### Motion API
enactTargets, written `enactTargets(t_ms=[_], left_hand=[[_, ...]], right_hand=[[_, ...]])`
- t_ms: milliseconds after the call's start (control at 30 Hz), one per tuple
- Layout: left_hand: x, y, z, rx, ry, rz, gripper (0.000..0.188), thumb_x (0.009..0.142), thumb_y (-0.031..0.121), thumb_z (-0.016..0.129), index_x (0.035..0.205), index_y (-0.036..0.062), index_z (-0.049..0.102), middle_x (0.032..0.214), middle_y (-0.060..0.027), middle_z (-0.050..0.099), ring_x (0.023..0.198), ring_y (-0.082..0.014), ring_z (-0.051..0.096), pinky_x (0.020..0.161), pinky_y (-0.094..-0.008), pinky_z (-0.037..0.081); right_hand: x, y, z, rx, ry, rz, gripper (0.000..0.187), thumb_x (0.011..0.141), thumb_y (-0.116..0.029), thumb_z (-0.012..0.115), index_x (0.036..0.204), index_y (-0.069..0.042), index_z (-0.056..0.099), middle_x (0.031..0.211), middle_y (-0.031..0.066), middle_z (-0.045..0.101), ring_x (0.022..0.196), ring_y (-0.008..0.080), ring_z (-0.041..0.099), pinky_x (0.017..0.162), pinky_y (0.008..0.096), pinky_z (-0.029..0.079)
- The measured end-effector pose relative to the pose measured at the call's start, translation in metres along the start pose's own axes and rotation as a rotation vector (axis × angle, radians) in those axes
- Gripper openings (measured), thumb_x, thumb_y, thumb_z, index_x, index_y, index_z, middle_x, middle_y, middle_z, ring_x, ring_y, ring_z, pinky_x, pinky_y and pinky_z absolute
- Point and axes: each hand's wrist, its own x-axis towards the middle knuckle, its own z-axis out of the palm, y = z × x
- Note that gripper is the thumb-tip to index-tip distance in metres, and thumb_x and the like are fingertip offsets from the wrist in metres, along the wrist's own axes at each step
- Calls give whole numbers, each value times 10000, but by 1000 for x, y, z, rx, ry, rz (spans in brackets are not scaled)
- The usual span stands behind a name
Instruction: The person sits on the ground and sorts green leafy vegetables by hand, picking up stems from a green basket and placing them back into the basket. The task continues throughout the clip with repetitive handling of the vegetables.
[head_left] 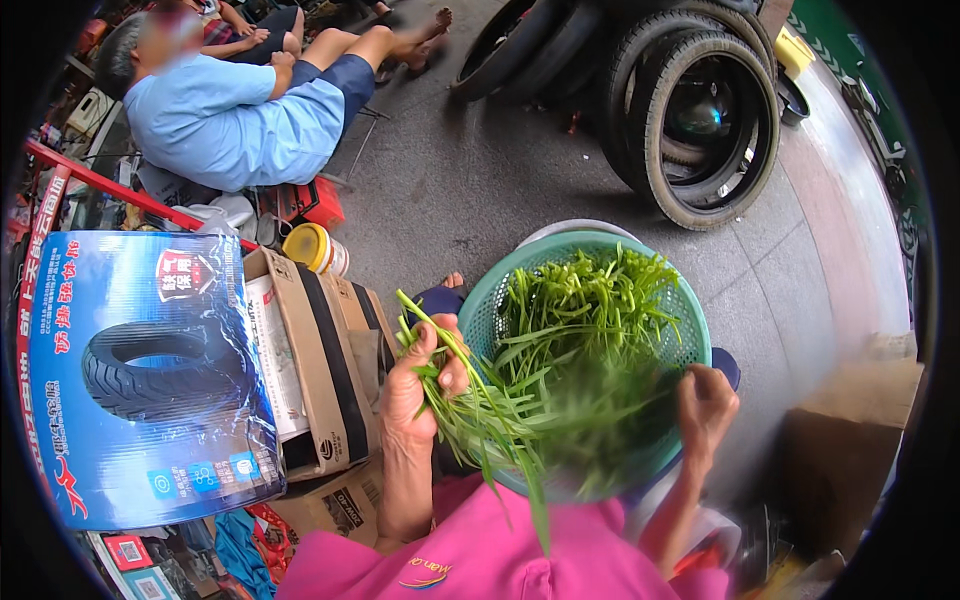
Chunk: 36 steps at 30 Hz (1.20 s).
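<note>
1. Far to the left of the hands, a blue poster picturing a tyre (150,375) leans against an open cardboard box (320,370); a yellow-lidded jar (312,247) stands just beyond the box.
2. Beyond that, a seated person in a light blue shirt (235,120) rests well apart from the work.
3. Next, the left hand (420,385) is clenched around a bunch of green stalks (470,400), gripping them mid-length so that the stem ends stick up past the thumb and the leafy ends hang down toward the pink shirt (500,560).
4. Judging by this, sorting or trimming of the greens looks to be the step in hand, with one bunch gathered.
5. Just right of that hand sits a green plastic colander (690,330), piled with more leafy stalks (590,310); the held bunch touches its near rim.
6. At the colander's near right rim is the right hand (705,405), fingers curled; whether it grips a stalk or the rim I cannot tell, since the greens there are blurred.
7. A further pull from the pile would call for separating tangled stems, which overlap thickly.
8. Beyond the colander lean black tyres (700,120) on the concrete floor (480,170); to the right of the right hand stands a brown cardboard box (850,440), near but not blocking.
</note>
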Motion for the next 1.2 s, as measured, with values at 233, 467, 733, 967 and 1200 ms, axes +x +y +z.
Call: enactTargets(t_ms=[233, 467, 733, 967, 1200], left_hand=[[-3, -6, -3, -46, -91, -27, 319, 962, 323, 628, 1132, 53, 643, 870, -58, 577, 587, -98, 469, 511, -243, 358], [-2, -12, 0, -308, -310, -74, 275, 1010, 277, 543, 1100, 28, 617, 775, -23, 426, 591, -102, 424, 516, -249, 364], [6, -25, -4, -638, -558, -51, 322, 1068, 241, 376, 1025, 6, 592, 795, -39, 458, 559, -112, 428, 479, -249, 345], [6, -31, -10, -694, -652, -24, 349, 1065, 242, 359, 996, 1, 603, 801, -39, 485, 543, -111, 456, 463, -249, 354], [-8, -34, -7, -281, -572, -350, 316, 991, 234, 483, 853, -16, 620, 717, -37, 491, 522, -108, 472, 435, -264, 333]], right_hand=[[0, -11, -4, -213, -20, -40, 121, 798, -84, 703, 888, -4, 691, 725, 99, 639, 607, 238, 624, 618, 335, 497], [-4, -38, 1, -106, -22, -98, 130, 832, -111, 719, 915, -11, 703, 727, 106, 637, 603, 233, 625, 596, 326, 489], [-20, -56, 17, -70, -172, -122, 113, 829, -114, 722, 885, -18, 706, 692, 111, 614, 567, 253, 608, 550, 332, 464], [-26, -59, 19, -27, -252, -110, 115, 821, -112, 728, 893, -24, 713, 689, 107, 615, 551, 248, 597, 541, 338, 462], [-25, -103, 21, 418, -224, -369, 402, 777, -65, 794, 1155, -13, 669, 1030, 139, 666, 617, 137, 638, 516, 254, 500]])
